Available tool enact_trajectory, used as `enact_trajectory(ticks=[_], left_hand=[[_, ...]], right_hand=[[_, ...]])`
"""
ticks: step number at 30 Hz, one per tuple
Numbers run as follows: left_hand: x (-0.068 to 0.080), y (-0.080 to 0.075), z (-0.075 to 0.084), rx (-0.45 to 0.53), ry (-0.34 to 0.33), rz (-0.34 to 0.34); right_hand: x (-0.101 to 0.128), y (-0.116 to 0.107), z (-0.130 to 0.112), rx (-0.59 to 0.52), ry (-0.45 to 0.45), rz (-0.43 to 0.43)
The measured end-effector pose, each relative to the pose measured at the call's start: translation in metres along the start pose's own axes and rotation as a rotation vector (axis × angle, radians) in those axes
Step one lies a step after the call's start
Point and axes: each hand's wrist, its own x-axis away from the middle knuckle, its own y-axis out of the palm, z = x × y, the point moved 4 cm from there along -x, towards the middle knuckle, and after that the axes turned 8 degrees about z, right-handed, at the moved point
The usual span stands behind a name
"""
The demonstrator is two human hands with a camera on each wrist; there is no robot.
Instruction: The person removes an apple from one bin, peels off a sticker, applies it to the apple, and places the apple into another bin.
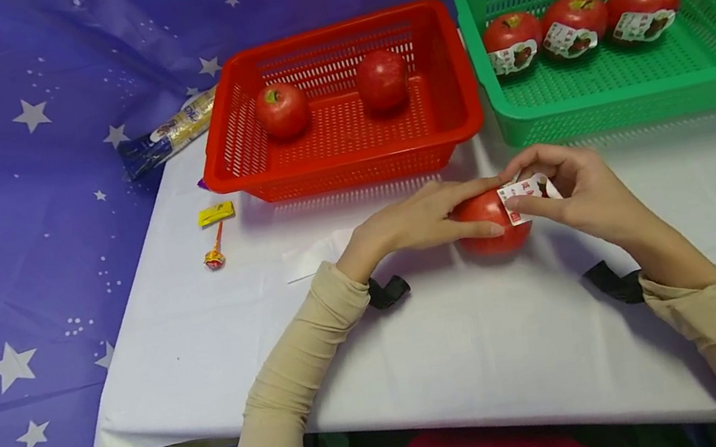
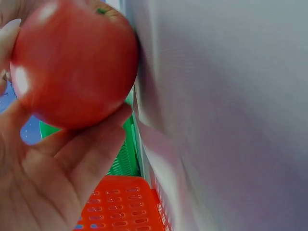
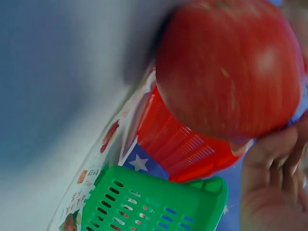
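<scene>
Red apple (image 1: pixel 499 240) steadied, white label (image 1: pixel 518 200) pinched

My left hand (image 1: pixel 425 216) grasped the apple between thumb and fingers, while my right hand (image 1: pixel 586 195) pinched the label at its right side. The apple was just on the near side of the green basket (image 1: pixel 637 92), toward its left end. I judged it firm, fairly weighty, slick enough to roll and easily bruised; a broad, gentle hold round its sides suited it. The label seemed thin, likely to crease, best taken by an edge. Left of the green basket, the red basket (image 1: pixel 347 164) held two plain apples (image 1: pixel 282 110); inside the green basket sat three labelled apples (image 1: pixel 575 17). My fingers hid part of the apple, and I could not tell how much label was stuck. The right wrist view cut off part of my right hand.
</scene>
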Motion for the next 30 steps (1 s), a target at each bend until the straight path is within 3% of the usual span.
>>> enact_trajectory(ticks=[4,10,15,20,30], left_hand=[[-0.002,-0.001,0.004,-0.077,0.072,0.070],[-0.002,0.002,0.008,-0.112,0.093,0.127],[-0.001,0.005,0.008,-0.099,0.121,0.153],[-0.001,0.006,0.010,-0.098,0.104,0.168],[0.000,0.012,0.025,-0.307,0.056,0.197]], right_hand=[[0.000,0.002,0.002,0.089,0.012,0.110],[0.003,0.003,0.003,0.092,0.033,0.176],[0.005,0.004,0.000,0.201,0.014,0.191],[0.007,0.004,-0.004,0.324,0.031,0.196],[0.014,0.007,-0.011,0.406,0.023,0.167]])
